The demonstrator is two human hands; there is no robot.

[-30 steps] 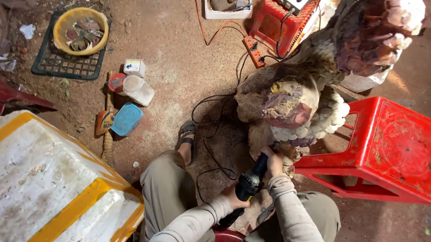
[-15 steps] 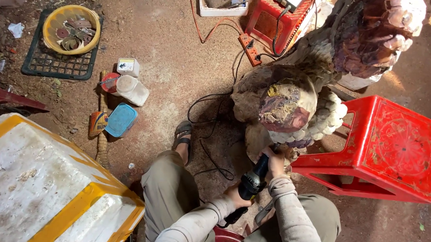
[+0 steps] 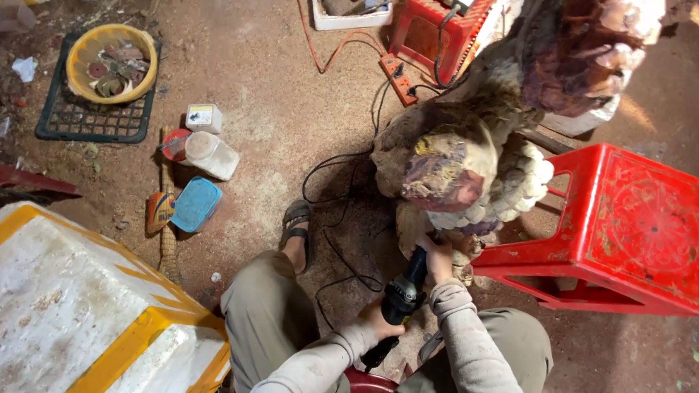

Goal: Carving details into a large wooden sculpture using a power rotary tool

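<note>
Both hands grip the black power tool [image 3: 402,299]: left hand [image 3: 377,323] closed round its rear, right hand [image 3: 438,258] closed near its head, pressed low against the carved wooden sculpture [image 3: 451,169] on the floor, as a second ago. Red stool [image 3: 635,230] stands just beside.

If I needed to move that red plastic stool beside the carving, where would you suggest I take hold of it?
I would grip the red plastic stool by the side rail under its seat edge, probably from the right, the side away from the wood carving. Each side has an open slot below the seat that fingers could hook through, and the near-left corner sits close to the person's right hand and the power tool.
</note>
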